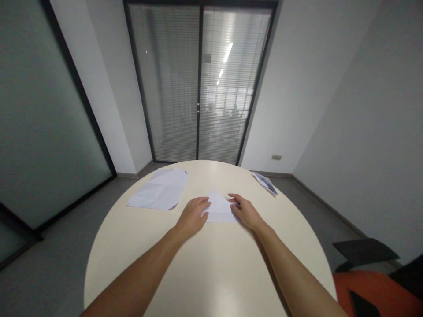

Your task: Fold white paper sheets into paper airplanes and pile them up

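Observation:
A white sheet of paper (219, 210), folded to a point at its far end, lies on the round cream table (205, 264) with its straight edge towards me. My left hand (194, 215) rests at the paper's left side, fingers stretched out and touching it, thumb apart. At the right side, my right hand (246, 211) has its fingers apart and loosely bent. Its index finger reaches out past the sloping edge, while the other fingertips meet the paper's right edge. Part of that edge is hidden under the right hand.
A creased white sheet (161, 189) lies at the table's far left. Near the far right rim is a folded piece of paper (265, 183). An orange and black chair (370, 288) stands at the lower right. Behind the table is a glass partition with blinds (172, 88).

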Demonstrator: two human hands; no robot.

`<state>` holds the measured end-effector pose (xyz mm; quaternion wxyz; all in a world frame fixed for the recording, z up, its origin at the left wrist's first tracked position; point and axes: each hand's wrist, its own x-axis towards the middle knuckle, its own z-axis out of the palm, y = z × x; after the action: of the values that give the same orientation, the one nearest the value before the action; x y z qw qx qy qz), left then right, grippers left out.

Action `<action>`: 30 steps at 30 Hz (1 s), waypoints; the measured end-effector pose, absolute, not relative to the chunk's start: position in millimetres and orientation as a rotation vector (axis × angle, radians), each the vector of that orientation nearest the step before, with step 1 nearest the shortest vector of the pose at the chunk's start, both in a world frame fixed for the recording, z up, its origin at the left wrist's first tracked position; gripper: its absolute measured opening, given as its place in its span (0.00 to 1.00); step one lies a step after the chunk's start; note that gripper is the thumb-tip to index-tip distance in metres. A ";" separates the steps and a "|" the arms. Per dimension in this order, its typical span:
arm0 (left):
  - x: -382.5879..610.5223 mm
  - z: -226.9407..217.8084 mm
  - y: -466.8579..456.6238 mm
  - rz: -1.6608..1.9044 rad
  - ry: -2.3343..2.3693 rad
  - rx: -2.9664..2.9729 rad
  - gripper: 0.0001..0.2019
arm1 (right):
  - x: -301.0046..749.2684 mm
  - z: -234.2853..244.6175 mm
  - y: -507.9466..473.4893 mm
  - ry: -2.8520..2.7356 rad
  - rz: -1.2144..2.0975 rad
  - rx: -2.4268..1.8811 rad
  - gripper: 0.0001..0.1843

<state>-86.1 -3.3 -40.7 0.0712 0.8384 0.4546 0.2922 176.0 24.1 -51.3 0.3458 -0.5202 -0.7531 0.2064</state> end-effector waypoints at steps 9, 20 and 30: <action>-82.0 -49.7 -5.6 0.733 1.193 2.567 0.16 | 155.8 -35.3 16.2 -2.235 0.086 -1.274 0.20; -82.9 -49.3 -6.2 0.751 1.140 2.558 0.17 | 143.5 -47.2 3.5 -2.488 0.426 -1.397 0.36; -82.9 -40.8 -11.7 0.724 0.989 2.581 0.16 | 144.4 -22.9 -1.9 -2.426 0.269 -1.459 0.26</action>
<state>-82.9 -11.7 -40.8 0.1416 0.8942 0.3425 0.2509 144.4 -1.9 -22.9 0.1485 -0.5075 -0.8436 0.0937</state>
